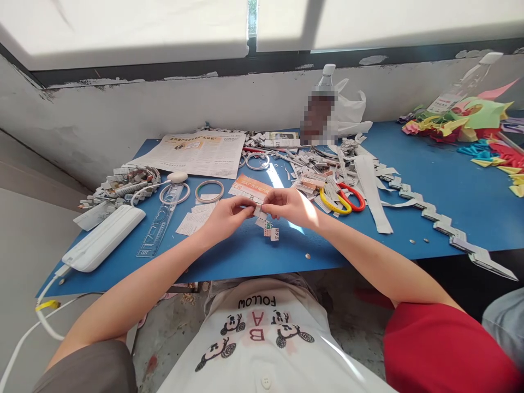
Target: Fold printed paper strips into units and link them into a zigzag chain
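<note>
Short zigzag chain of folded white printed-paper links (268, 225), held left of the yellow-and-red-handled scissors (346, 202), over the blue worktop (245, 259). Left hand (233, 214), right hand (289, 207): both grips pinched on its upper end. Best: left steadies, right presses creases flat, links snug.

The person wears a white shirt (245, 374) whose front is printed upside down from the wearer's view. The black word "FOLLOW" (257, 302) sits toward the hem, with a dull red A (256, 318) and B (257, 334) stacked beyond it on pinkish patches. Cartoon heads (215, 353) drawn in black line, with spiral-filled round ears, flank the letters. A pale round button (266, 382) shows farther up. The short sleeves differ: the left sleeve (88, 371) is dark grey-brown, the right sleeve (446, 349) bright red. Left hand (233, 214) and right hand (289, 208) are bare.
</note>
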{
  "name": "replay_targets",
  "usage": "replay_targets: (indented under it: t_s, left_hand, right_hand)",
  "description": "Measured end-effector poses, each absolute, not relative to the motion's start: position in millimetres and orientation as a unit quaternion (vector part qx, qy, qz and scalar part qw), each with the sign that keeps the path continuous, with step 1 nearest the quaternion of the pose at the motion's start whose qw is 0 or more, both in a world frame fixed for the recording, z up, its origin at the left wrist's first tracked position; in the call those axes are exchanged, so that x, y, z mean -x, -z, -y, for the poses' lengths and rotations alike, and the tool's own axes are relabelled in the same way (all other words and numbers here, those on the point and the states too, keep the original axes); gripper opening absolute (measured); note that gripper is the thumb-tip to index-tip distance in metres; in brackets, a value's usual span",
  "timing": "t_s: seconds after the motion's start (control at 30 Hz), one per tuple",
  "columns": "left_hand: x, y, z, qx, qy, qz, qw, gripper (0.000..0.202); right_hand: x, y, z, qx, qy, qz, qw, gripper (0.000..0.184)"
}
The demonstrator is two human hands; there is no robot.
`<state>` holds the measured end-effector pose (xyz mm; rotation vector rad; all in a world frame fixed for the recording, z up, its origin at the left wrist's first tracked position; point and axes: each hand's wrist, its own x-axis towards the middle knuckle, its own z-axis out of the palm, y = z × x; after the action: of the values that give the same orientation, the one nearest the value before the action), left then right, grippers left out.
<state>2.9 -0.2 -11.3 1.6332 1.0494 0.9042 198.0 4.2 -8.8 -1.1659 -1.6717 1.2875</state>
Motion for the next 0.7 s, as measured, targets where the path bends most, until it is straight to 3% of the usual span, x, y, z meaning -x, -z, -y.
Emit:
replay_targets:
  t_s: [0.33,0.7]
  left_hand:
    - [2,12,-7,-0.668,-0.336,-0.430,0.505,0.021]
    - [8,0,-6,-0.758,-0.273,-0.439,0.397,0.010]
  right_hand:
    - [-197,14,-1,0.447,-0.390,0.722,0.356,0.011]
    - [-198,19,-1,0.406,-0.357,0.766,0.347,0.009]
